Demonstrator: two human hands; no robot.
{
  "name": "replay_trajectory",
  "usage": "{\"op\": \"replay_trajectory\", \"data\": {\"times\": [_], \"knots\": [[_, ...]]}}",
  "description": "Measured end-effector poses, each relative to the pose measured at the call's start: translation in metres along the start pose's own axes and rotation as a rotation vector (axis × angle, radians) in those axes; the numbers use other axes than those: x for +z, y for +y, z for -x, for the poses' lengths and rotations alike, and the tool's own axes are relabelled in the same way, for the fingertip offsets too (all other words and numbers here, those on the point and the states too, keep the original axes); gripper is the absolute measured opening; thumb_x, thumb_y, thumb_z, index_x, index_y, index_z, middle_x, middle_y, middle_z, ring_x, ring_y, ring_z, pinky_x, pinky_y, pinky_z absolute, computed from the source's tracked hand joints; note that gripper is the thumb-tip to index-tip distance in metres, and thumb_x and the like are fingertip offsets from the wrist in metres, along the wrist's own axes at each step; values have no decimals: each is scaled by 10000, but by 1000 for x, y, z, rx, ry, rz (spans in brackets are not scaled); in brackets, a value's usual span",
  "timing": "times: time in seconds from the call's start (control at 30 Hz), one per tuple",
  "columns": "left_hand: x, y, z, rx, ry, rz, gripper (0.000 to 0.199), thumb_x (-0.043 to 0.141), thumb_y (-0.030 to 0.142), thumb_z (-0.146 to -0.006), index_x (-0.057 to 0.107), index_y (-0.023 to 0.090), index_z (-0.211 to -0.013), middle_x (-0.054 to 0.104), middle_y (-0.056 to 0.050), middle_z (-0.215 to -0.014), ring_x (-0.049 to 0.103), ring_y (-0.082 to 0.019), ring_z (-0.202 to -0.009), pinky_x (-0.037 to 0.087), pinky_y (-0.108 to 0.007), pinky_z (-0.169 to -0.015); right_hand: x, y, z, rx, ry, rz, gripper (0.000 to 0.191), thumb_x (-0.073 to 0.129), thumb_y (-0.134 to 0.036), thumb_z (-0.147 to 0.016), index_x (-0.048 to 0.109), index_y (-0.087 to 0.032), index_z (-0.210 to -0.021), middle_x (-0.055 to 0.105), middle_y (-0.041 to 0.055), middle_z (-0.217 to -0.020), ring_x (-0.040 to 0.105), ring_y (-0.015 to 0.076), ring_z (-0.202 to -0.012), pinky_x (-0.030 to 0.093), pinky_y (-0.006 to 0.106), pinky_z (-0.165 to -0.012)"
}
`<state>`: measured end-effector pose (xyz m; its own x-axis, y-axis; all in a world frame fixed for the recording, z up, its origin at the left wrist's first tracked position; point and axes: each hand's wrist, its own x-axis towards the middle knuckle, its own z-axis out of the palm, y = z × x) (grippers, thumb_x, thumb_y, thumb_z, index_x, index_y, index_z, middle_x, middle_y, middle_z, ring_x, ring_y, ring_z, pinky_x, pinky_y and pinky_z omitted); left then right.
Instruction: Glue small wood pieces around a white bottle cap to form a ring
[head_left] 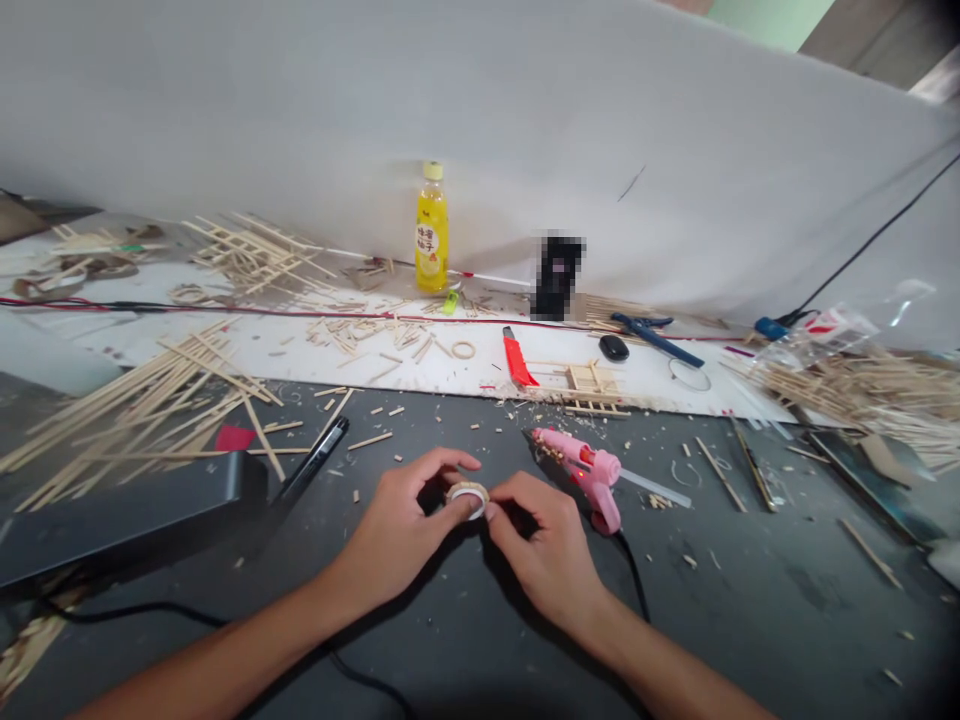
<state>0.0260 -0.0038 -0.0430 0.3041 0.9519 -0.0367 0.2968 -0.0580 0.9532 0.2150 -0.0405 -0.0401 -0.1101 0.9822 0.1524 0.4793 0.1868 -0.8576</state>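
Observation:
A small round ring [468, 490], pale wood outside with a white inner band, is held over the dark table. My left hand [411, 515] is closed on it, with the thumb across its front and the fingers curled behind. At the ring's right edge, the thumb and forefinger of my right hand [541, 535] are pinched together. Whatever lies between those two fingertips is too small to make out. Just right of my right hand, a pink hot glue gun [581, 465] with a clear glue stick in its back lies on the table.
Wooden sticks [187, 390] lie in piles at left and right. Farther back are a red utility knife [517, 358], a small stick frame [592, 380], blue pliers [660, 338] and a yellow bottle [432, 235]. A black pen [315, 458] rests near a dark box [135, 510].

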Motion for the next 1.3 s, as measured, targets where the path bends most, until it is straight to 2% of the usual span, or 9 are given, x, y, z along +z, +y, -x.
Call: {"op": "replay_trajectory", "data": {"times": [0.37, 0.63, 0.83, 1.1, 1.3], "knots": [[3, 0, 7, -47, -18, 46, 199, 706, 362, -956, 754, 246, -1110, 806, 0, -872, 752, -210, -819, 574, -301, -808, 2, -2, -2, -5, 36, 4, 199, 638, -213, -908, 732, -182, -735, 653, 3, -660, 572, 138, -599, 422, 248, -571], [3, 2, 8, -73, -47, 84, 207, 727, 316, -923, 734, 259, -1122, 815, 11, -864, 770, -203, -816, 585, -292, -802, 2, 1, 1, -36, 0, -13, 125, 617, -171, -847, 687, -190, -745, 660, 4, -671, 595, 143, -601, 438, 248, -577], [4, 1, 3, -105, -79, 97, 200, 732, 270, -893, 733, 253, -1092, 822, 0, -885, 776, -208, -839, 586, -291, -828, 3, 4, -1, -42, 21, 32, 157, 602, -122, -821, 673, -191, -698, 627, -7, -648, 569, 127, -591, 406, 241, -571], [4, -2, 1, -149, -115, 60, 121, 693, 305, -888, 731, 247, -988, 772, 0, -822, 716, -204, -784, 535, -276, -747, 0, 5, -3, -27, -26, 3, 161, 612, -112, -838, 667, -192, -709, 614, -12, -662, 541, 114, -596, 387, 237, -573], [4, -5, 2, -214, -122, 102, 135, 707, 344, -889, 716, 236, -970, 668, 23, -738, 613, -173, -721, 472, -249, -681, -1, 5, -2, -59, -43, -47, 165, 619, -155, -880, 654, -187, -722, 586, -20, -664, 507, 102, -587, 368, 236, -574]]}}
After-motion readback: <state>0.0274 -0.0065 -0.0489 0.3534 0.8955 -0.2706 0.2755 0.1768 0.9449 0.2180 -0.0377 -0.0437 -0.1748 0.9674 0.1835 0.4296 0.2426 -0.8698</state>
